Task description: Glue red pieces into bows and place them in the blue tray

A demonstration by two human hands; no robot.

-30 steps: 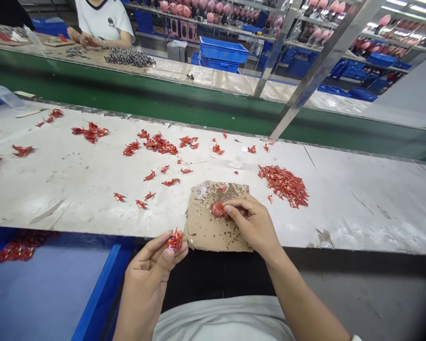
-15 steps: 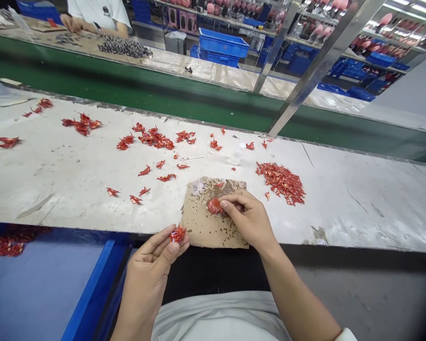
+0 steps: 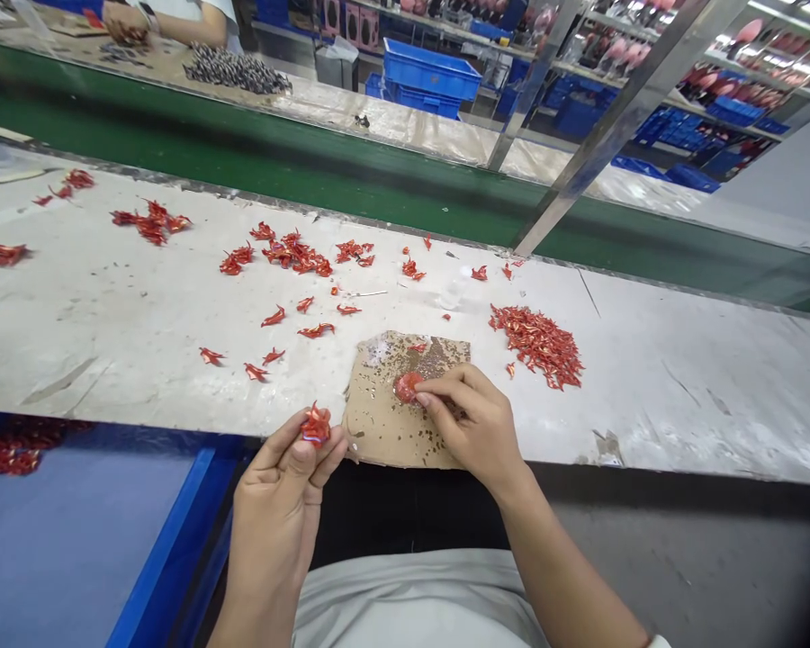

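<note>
My left hand (image 3: 293, 463), at the table's front edge, pinches a small red, spiky, petal-like piece (image 3: 316, 425) with a thin bluish-white band low on it. My right hand (image 3: 469, 418) is over a stained piece of cardboard (image 3: 378, 432), thumb and forefinger pressed together at the edge of a round, glossy red blob (image 3: 407, 387). Whatever sits between those fingertips is too small to make out. Just behind the blob, a little red piece (image 3: 418, 346) lies on the cardboard. To the right is a heap of small red pieces (image 3: 536, 346).
Red spiky clusters (image 3: 293, 252) and single pieces (image 3: 316, 330) lie across the white table (image 3: 648, 378). A thin stick (image 3: 368, 293) lies behind the cardboard. Lower left, a blue bin (image 3: 94, 531) holds red pieces. A metal post (image 3: 580, 171) rises at the back. Another person's hands (image 3: 127, 22) work opposite.
My left hand has moved slightly left and up, turning the red piece. My right fingertips have shifted slightly at the blob's edge. Across the table, the other person's hands have moved.
</note>
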